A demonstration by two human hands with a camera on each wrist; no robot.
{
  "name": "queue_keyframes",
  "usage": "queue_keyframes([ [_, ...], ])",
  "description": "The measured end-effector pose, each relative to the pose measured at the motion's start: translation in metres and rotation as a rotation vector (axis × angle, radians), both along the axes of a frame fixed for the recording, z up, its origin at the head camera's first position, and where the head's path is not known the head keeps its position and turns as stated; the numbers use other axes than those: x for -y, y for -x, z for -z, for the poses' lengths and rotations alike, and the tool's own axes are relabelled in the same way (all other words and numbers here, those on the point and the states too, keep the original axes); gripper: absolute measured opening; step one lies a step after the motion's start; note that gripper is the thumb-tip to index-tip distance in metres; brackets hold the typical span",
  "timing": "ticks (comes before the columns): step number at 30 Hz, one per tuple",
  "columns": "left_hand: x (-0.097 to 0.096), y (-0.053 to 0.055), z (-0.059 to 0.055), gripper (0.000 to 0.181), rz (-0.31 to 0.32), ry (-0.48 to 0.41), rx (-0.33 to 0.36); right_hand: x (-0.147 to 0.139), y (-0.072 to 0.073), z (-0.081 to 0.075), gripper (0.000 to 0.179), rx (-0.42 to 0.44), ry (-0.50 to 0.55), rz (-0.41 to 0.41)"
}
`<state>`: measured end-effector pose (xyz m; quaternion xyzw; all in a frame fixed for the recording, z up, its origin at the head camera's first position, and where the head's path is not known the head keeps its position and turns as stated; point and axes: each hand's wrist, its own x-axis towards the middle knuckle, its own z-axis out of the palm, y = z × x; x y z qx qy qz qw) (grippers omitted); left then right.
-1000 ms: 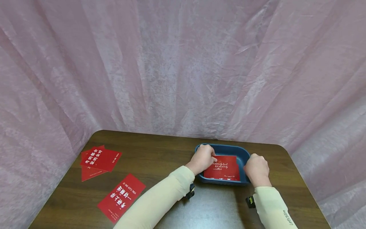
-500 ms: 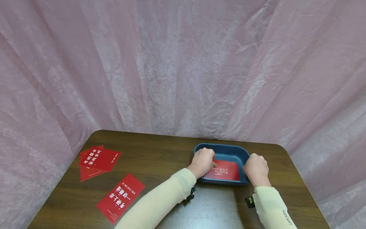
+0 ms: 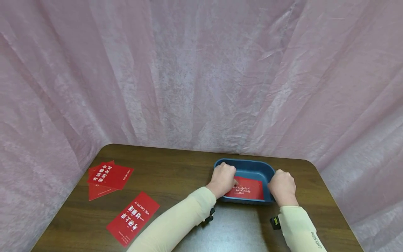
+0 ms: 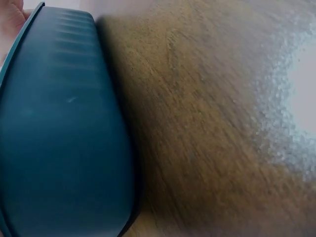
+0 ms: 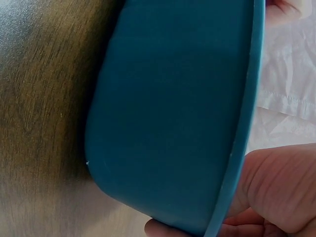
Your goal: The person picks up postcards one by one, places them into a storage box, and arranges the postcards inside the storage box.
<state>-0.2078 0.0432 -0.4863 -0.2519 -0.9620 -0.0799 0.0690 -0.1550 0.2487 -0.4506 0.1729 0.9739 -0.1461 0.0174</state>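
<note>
A blue plastic tray [image 3: 252, 163] with raised sides stands on the table at the right. My left hand [image 3: 221, 176] reaches over its left side, fingers curled, with a digit on a red card [image 3: 250, 189] inside the tray. White script is printed on this card. The left wrist view shows the tray's outer wall [image 4: 64, 118], with a bit of my hand [image 4: 11, 22] past the rim. My right hand [image 3: 282, 185] grips the tray's right rim; in the right wrist view its thumb is inside and a fingertip [image 5: 163, 228] outside the wall.
To the left, overlapping red cards [image 3: 110, 176] lie on the wooden table [image 3: 170, 166]. Another red card [image 3: 133, 218] with white characters lies nearer, beside my left sleeve [image 3: 176, 220]. A pink curtain [image 3: 201, 77] hangs behind the table.
The card in the tray has gone down from a raised position and now sits lower, towards the tray's front. My left hand has dropped slightly with it. My right hand stays on the rim.
</note>
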Motion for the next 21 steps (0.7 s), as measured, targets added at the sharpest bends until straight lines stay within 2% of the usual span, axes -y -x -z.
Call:
queue_keyframes([
  [3, 0.002, -0.002, -0.003, 0.027, 0.004, -0.019, -0.041, 0.000, 0.000, -0.001, 0.023, -0.001, -0.002, -0.002],
  [7, 0.014, -0.006, -0.014, 0.021, -0.003, -0.137, -0.100, 0.000, 0.000, -0.002, 0.024, 0.000, -0.002, -0.006],
  [10, 0.031, -0.009, -0.025, 0.020, -0.012, -0.210, -0.135, 0.000, 0.000, -0.001, 0.024, 0.006, 0.003, -0.005],
  [14, 0.063, -0.010, -0.037, 0.019, -0.029, -0.238, -0.192, -0.001, 0.000, -0.001, 0.025, 0.010, 0.007, -0.001],
  [17, 0.091, -0.011, -0.047, 0.024, -0.090, -0.236, -0.202, -0.001, 0.000, 0.001, 0.026, -0.006, 0.005, -0.002],
  [21, 0.134, -0.016, -0.059, 0.037, -0.237, -0.176, -0.110, -0.003, 0.000, 0.001, 0.028, -0.010, 0.006, -0.008],
])
